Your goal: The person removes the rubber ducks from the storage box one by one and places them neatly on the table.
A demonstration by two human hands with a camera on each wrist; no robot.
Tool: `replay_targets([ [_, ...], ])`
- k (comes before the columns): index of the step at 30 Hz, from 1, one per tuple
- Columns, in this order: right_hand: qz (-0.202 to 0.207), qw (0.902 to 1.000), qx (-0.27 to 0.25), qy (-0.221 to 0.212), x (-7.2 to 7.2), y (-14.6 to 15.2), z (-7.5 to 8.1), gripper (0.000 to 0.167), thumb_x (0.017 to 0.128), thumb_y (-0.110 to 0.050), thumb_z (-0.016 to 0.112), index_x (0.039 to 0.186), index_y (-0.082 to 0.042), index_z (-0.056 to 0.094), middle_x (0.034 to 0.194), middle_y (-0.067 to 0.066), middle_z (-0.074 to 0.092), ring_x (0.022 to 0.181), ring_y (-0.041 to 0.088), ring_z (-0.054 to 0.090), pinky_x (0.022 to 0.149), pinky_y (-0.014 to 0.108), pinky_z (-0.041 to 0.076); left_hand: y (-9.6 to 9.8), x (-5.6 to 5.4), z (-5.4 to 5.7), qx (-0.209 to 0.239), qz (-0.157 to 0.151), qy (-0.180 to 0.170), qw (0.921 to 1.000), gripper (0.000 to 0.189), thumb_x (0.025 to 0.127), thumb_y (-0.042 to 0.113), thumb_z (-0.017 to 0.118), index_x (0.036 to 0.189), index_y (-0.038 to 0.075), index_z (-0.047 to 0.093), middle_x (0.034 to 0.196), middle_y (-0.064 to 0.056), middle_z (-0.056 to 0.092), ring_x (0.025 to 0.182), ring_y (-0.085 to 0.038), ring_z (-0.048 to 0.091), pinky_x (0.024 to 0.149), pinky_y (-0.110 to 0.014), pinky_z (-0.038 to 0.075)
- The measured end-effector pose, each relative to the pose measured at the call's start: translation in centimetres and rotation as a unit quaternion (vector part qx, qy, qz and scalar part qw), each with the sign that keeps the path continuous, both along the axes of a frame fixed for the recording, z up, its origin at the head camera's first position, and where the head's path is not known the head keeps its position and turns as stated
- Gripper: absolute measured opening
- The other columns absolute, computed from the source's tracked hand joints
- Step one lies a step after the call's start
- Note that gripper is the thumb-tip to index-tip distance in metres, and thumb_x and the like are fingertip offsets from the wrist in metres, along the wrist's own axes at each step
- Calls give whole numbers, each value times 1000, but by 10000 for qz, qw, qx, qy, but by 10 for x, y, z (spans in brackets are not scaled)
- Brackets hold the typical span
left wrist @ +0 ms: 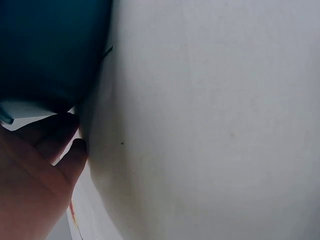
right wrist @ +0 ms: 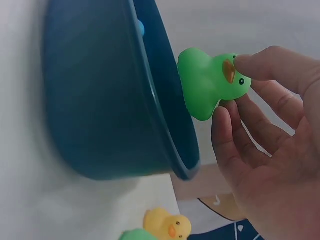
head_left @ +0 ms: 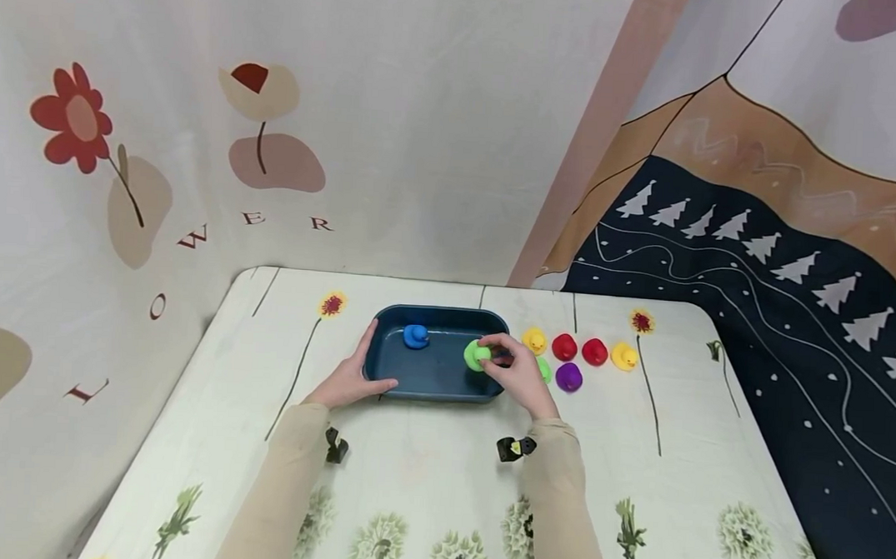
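A dark blue rectangular tub (head_left: 423,372) stands on the table with a blue toy duck (head_left: 416,337) inside, toward its left. My left hand (head_left: 347,383) rests against the tub's left end, fingers along the side and thumb extended by the front edge. Over the tub's right part, my right hand (head_left: 520,378) pinches a light green toy duck (head_left: 474,356) by its head between thumb and fingers. The right wrist view shows this green duck (right wrist: 200,85) tilted beside the rim, its orange beak by the thumb.
Right of the tub lie two yellow ducks (head_left: 625,356), two red ducks (head_left: 595,352), a purple duck (head_left: 569,377) and another green duck (head_left: 544,370), partly hidden by my right hand. A flower-printed white cloth (head_left: 425,470) covers the table. Printed curtains (head_left: 424,145) hang behind.
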State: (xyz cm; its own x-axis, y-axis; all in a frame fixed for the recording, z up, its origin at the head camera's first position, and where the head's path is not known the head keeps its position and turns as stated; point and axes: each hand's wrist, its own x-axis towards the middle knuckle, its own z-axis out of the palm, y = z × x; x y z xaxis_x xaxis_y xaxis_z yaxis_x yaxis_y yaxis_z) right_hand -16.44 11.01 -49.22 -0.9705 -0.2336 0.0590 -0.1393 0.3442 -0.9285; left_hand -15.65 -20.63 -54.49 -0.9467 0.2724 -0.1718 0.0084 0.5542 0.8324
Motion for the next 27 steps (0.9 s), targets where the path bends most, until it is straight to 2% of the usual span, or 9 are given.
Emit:
replay_targets([
  [4, -152, 9999, 16, -58, 2, 6, 3, 25, 87, -1, 69, 112, -6, 67, 108, 10, 61, 98, 27, 55, 86, 35, 51, 0, 0, 0, 10, -11, 17, 10000, 112, 82, 43, 76, 154, 35, -10, 159, -19, 3, 133, -51, 30, 103, -63, 29],
  [16, -405, 9991, 91, -48, 5, 35, 9, 28, 87, 0, 69, 115, -3, 66, 116, 12, 61, 104, 29, 55, 91, 43, 49, -1, 0, 1, 12, -29, 25, 10000, 112, 83, 39, 76, 154, 35, -10, 159, -20, 3, 131, -52, 31, 103, -63, 29],
  [23, -528, 9983, 171, 157, 10, 56, 8, 28, 87, 1, 69, 115, -1, 66, 118, 16, 60, 104, 32, 56, 91, 46, 48, -1, -1, 0, 46, -57, 43, 10000, 111, 83, 38, 76, 154, 35, -10, 160, -18, 2, 132, -52, 30, 103, -63, 28],
  [27, -634, 9975, 281, 134, 13, 69, 6, 29, 88, 1, 68, 116, -1, 65, 118, 17, 59, 104, 32, 56, 92, 48, 47, -1, -2, -2, 74, -59, 34, 9999, 111, 83, 37, 76, 154, 36, -10, 160, -17, 2, 134, -51, 28, 104, -63, 27],
])
